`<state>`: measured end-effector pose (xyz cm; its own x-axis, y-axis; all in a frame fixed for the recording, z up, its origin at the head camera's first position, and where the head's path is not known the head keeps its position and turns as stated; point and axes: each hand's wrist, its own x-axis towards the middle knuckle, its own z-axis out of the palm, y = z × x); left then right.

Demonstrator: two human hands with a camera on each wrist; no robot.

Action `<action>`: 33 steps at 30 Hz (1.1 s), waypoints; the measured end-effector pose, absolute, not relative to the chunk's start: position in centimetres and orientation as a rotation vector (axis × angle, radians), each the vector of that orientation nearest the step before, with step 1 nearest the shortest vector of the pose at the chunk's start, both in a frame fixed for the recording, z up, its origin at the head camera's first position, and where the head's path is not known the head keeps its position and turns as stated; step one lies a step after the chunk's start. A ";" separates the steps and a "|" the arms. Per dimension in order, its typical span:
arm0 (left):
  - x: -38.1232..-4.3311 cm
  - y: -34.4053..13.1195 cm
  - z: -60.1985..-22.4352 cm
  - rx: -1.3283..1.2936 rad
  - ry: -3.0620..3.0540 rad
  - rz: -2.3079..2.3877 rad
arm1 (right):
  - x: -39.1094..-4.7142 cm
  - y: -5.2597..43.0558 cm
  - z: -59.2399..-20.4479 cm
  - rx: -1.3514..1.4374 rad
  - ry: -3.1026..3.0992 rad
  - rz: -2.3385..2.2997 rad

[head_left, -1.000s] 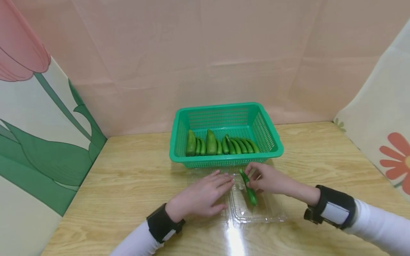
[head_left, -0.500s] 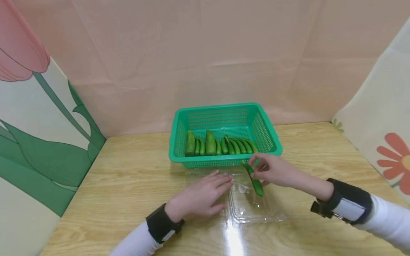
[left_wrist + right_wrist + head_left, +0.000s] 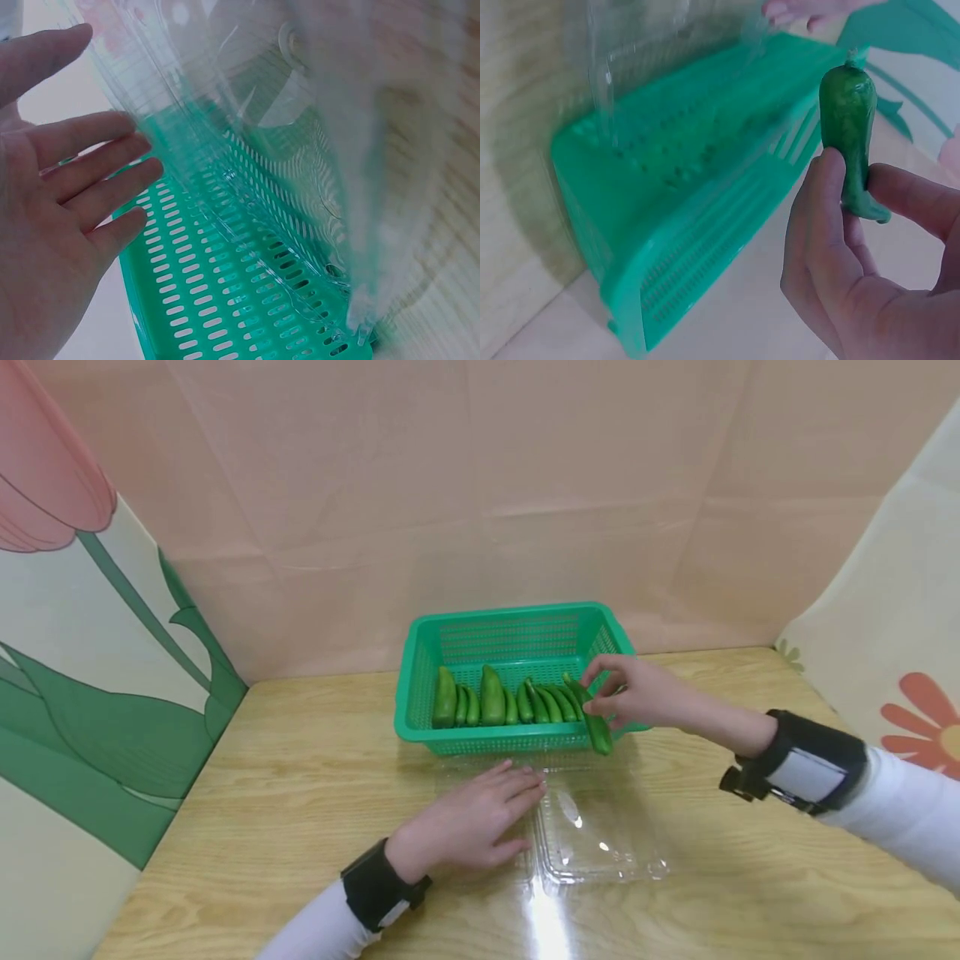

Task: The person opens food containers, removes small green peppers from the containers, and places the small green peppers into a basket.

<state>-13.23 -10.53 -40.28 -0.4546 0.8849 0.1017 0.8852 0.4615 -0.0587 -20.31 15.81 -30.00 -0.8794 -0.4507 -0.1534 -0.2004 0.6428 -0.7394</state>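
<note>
In the head view my right hand (image 3: 643,695) pinches a slim, dark green cucumber-like vegetable (image 3: 599,735) between thumb and fingers, over the front right rim of a green plastic basket (image 3: 517,612). The right wrist view shows this vegetable (image 3: 847,112) with a short stem stub; its exact kind is unclear. Several green vegetables (image 3: 492,697) of two sizes stand in a row along the basket's near side. My left hand (image 3: 474,818), fingers straight, rests on the left part of a clear plastic clamshell box (image 3: 600,847) in front of the basket.
The wooden table (image 3: 300,793) meets a pink cloth backdrop (image 3: 337,527) behind the basket. Flower-printed cloths stand at the left (image 3: 90,693) and right (image 3: 885,610). Light glares off the tabletop below the clamshell.
My right hand has lifted the green vegetable from over the clamshell's right part and carried it away from me to the basket's rim. My left hand has stayed put.
</note>
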 end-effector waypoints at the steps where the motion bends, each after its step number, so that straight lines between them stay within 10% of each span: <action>1: -13.2 -10.5 -40.3 -1.571 -2.582 -0.004 | -20.8 15.8 -29.9 -0.518 2.544 -1.082; 33: -13.2 -10.4 -40.3 -1.566 -2.583 0.018 | -31.4 15.0 -31.9 -0.389 2.742 -0.645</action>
<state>-13.20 -10.37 -40.35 -0.4570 0.8842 0.0968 0.8827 0.4642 -0.0727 -31.37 14.99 -31.87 -0.9192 -0.3249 -0.2224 -0.1916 0.8626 -0.4682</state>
